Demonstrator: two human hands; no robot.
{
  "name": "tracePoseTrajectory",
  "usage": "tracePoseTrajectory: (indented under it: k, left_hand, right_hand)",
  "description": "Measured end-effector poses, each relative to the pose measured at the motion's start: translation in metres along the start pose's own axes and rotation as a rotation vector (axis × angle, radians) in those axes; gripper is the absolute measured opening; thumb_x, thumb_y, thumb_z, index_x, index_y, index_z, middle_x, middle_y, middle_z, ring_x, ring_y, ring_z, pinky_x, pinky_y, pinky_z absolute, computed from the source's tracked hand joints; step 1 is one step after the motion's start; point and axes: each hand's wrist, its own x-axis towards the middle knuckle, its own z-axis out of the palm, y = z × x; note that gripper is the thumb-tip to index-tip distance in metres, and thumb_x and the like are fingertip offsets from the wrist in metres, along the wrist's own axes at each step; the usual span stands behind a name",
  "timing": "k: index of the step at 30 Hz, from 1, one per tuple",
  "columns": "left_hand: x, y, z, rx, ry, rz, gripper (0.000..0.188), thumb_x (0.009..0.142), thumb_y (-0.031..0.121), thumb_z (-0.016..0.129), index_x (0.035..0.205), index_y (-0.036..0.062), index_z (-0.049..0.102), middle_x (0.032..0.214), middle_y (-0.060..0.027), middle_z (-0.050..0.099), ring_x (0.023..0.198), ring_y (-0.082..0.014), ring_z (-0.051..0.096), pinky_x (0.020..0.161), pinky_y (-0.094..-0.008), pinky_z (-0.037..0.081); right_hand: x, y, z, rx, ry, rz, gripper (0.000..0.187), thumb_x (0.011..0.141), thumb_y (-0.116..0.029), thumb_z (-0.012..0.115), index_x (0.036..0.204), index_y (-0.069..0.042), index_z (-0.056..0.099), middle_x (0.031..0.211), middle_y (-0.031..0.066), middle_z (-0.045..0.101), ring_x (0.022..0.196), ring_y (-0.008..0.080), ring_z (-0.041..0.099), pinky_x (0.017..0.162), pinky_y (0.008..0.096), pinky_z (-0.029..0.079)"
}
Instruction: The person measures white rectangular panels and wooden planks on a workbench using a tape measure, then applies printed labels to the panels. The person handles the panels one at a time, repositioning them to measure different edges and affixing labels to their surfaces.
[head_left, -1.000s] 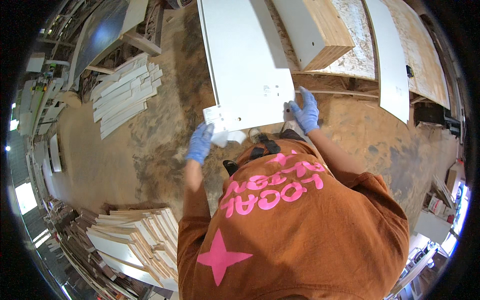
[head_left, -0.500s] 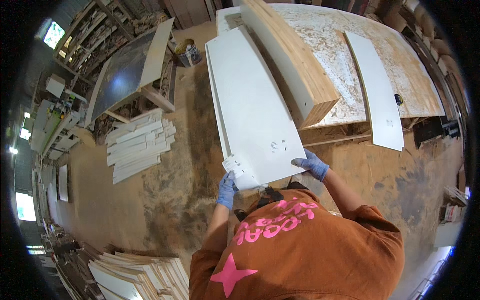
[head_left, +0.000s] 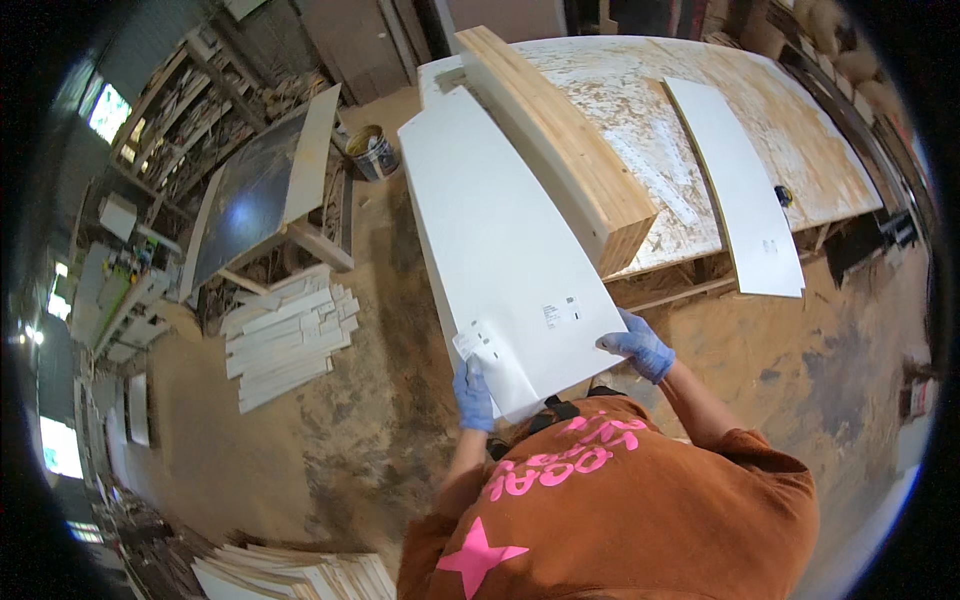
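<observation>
A long white board (head_left: pixel 500 230) stretches from the worktable toward my body, its near end between my hands. My left hand (head_left: pixel 473 393), in a blue glove, is closed on the near left edge. By its fingers lies a glossy white strip with printed labels (head_left: pixel 497 370); I cannot tell whether it is stuck down or loose. My right hand (head_left: pixel 640 346), also gloved in blue, grips the near right corner with its thumb on top and the fingers hidden beneath. Another printed label (head_left: pixel 561 313) sits on the board near that corner.
Right of the board, a stack of thick wooden panels (head_left: pixel 620 215) stands on the worn worktable (head_left: pixel 800 150). Another white board (head_left: pixel 735 180) and a tape measure (head_left: pixel 783 196) lie farther right. White offcuts (head_left: pixel 290 335), a bucket (head_left: pixel 372 155) and a dark-topped table (head_left: pixel 250 200) are at left.
The view has tilted up a little. The held board's left edge now nearly covers the strip of board that showed beside it. Both hands keep their grip at the near end.
</observation>
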Motion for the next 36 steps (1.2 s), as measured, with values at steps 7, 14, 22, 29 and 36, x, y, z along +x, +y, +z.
tracePoseTrajectory:
  k: [7,14,22,29,36]
  left_hand:
    - [-0.051,0.074,0.039,-0.121,-0.107,-0.004,0.05,0.096,0.035,0.049,0.125,-0.0055,0.051,0.113,-0.0126,0.059,0.098,-0.0189,0.055,0.084,-0.0323,0.047]
    - [-0.051,0.104,0.116,0.055,-0.328,0.144,0.034,0.096,0.027,0.048,0.109,-0.0027,0.058,0.098,-0.0072,0.059,0.087,-0.0176,0.053,0.076,-0.0328,0.044]
    - [-0.073,0.07,0.305,0.08,-0.623,0.244,0.028,0.098,0.025,0.047,0.104,0.0016,0.061,0.086,-0.0147,0.061,0.079,-0.0256,0.059,0.074,-0.0361,0.047]
    - [-0.101,-0.013,0.43,0.212,-0.683,0.112,0.036,0.097,0.033,0.047,0.112,0.0031,0.061,0.096,-0.0214,0.063,0.088,-0.035,0.061,0.081,-0.0398,0.047]
    - [-0.099,-0.021,0.474,0.178,-0.729,0.094,0.039,0.097,0.036,0.049,0.112,0.0019,0.061,0.109,-0.0197,0.062,0.1,-0.0323,0.06,0.091,-0.037,0.045]
  right_hand:
    - [-0.056,-0.034,-0.019,-0.012,-0.007,-0.061,0.072,0.074,-0.027,0.072,0.135,0.002,0.045,0.116,0.0097,0.06,0.103,0.0154,0.057,0.089,0.0292,0.047]
    - [-0.106,-0.013,-0.096,0.156,0.224,-0.192,0.089,0.066,-0.038,0.074,0.135,0.006,0.041,0.125,0.0132,0.057,0.112,0.0206,0.055,0.094,0.0321,0.044]
    - [-0.188,-0.008,-0.224,0.233,0.523,-0.242,0.097,0.062,-0.041,0.079,0.137,0.007,0.039,0.129,0.0164,0.054,0.117,0.0267,0.053,0.097,0.0362,0.042]
    - [-0.207,0.022,-0.347,0.311,0.506,-0.225,0.095,0.066,-0.038,0.079,0.139,0.005,0.037,0.134,0.0146,0.052,0.124,0.026,0.049,0.103,0.0365,0.038]
    - [-0.165,0.059,-0.503,0.155,0.703,-0.097,0.05,0.085,-0.021,0.066,0.128,0.0,0.051,0.112,0.0077,0.061,0.104,0.018,0.055,0.09,0.0329,0.044]
